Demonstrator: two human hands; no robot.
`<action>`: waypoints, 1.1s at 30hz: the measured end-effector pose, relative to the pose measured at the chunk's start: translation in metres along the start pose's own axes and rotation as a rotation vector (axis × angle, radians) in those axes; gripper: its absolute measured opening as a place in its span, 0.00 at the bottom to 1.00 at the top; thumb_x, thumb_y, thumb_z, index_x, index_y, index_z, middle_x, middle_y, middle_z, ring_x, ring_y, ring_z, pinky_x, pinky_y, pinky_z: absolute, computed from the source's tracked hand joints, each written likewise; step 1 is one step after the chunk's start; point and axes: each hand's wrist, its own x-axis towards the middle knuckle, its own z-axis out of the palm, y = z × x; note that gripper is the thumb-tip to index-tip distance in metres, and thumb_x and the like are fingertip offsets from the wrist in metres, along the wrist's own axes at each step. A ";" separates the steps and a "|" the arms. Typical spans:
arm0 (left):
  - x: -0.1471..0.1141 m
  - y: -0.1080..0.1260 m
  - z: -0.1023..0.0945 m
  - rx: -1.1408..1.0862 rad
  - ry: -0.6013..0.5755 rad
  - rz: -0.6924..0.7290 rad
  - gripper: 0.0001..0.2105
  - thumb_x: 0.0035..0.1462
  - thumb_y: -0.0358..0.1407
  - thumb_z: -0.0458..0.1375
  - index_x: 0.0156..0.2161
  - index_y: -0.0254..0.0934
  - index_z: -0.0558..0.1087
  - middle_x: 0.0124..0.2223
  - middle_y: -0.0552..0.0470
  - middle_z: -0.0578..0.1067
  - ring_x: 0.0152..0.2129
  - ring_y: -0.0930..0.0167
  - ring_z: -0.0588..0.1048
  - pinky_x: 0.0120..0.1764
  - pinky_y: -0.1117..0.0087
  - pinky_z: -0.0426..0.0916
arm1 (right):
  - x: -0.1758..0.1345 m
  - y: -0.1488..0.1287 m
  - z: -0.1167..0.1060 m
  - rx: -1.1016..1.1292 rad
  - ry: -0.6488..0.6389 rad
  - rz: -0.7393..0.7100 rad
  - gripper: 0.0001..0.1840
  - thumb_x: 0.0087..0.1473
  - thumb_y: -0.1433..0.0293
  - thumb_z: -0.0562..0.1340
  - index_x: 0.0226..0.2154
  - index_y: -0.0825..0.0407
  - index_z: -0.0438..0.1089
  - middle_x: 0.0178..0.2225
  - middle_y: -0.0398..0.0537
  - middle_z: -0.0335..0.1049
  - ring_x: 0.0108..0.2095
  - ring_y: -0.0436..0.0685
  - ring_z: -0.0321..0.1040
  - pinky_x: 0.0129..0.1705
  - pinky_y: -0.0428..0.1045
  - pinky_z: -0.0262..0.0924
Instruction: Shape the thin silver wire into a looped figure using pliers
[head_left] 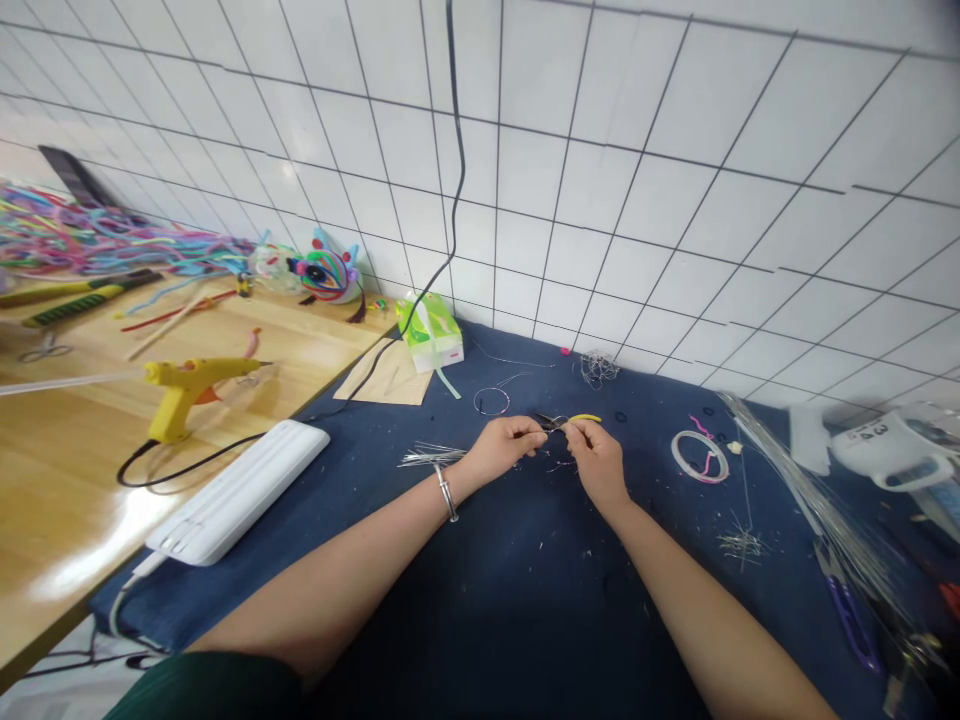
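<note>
My left hand (506,448) and my right hand (598,462) meet over the dark blue cloth, thumbs and fingertips pinched. A thin wire (553,430) runs between them; its ends vanish inside my fingers. Just behind my fingertips lies a small tool with a yellow handle (585,417), probably pliers, partly hidden by my right hand. Beyond my left hand rests a thin wire ring (491,401). A bundle of short straight wires (431,456) sticks out past my left wrist, which wears a silver bangle (445,493).
A white power strip (240,490) and a yellow glue gun (191,390) are at left. By the wall stand a tissue pack (435,340) and a wire tangle (600,368). To the right are a white coil (699,457), long wires (795,480), purple-handled scissors (851,610) and a white mug (892,450).
</note>
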 end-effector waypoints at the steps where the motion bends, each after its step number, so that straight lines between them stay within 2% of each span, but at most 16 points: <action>1: 0.000 0.000 0.002 0.023 0.016 0.009 0.11 0.52 0.42 0.54 0.30 0.34 0.71 0.25 0.53 0.71 0.23 0.74 0.70 0.28 0.75 0.62 | 0.000 0.000 0.000 0.014 -0.003 0.012 0.16 0.54 0.61 0.51 0.32 0.52 0.69 0.24 0.42 0.65 0.25 0.50 0.61 0.30 0.45 0.55; 9: -0.003 0.003 0.010 0.045 0.151 0.058 0.10 0.53 0.39 0.52 0.28 0.35 0.69 0.22 0.56 0.67 0.20 0.76 0.63 0.24 0.76 0.57 | -0.001 -0.001 0.005 0.125 -0.044 0.070 0.15 0.52 0.60 0.52 0.27 0.52 0.68 0.20 0.41 0.62 0.23 0.50 0.58 0.27 0.44 0.54; 16: -0.003 0.008 0.013 0.027 0.227 0.119 0.09 0.54 0.37 0.51 0.28 0.35 0.68 0.25 0.56 0.66 0.24 0.75 0.63 0.28 0.76 0.58 | -0.002 -0.001 0.008 0.243 -0.069 0.111 0.14 0.51 0.61 0.53 0.27 0.52 0.67 0.20 0.40 0.61 0.22 0.49 0.57 0.27 0.44 0.54; 23: -0.001 0.003 0.012 -0.055 0.109 0.114 0.03 0.51 0.32 0.54 0.30 0.35 0.65 0.24 0.58 0.65 0.21 0.77 0.63 0.26 0.77 0.58 | 0.003 0.002 0.007 0.363 -0.127 0.157 0.14 0.51 0.60 0.55 0.32 0.52 0.69 0.23 0.42 0.64 0.24 0.49 0.60 0.28 0.45 0.57; 28: 0.000 0.002 0.013 -0.148 -0.034 0.074 0.03 0.49 0.31 0.55 0.30 0.34 0.65 0.25 0.57 0.67 0.21 0.77 0.66 0.27 0.75 0.62 | 0.006 -0.001 0.002 0.445 -0.198 0.176 0.17 0.50 0.59 0.56 0.38 0.51 0.69 0.28 0.44 0.66 0.28 0.51 0.63 0.32 0.47 0.59; 33: 0.000 0.003 0.015 -0.236 -0.083 0.059 0.04 0.49 0.31 0.56 0.30 0.33 0.65 0.24 0.56 0.68 0.21 0.77 0.68 0.26 0.75 0.62 | 0.006 -0.004 0.003 0.526 -0.244 0.198 0.16 0.50 0.58 0.56 0.36 0.51 0.69 0.25 0.43 0.63 0.25 0.49 0.60 0.28 0.46 0.59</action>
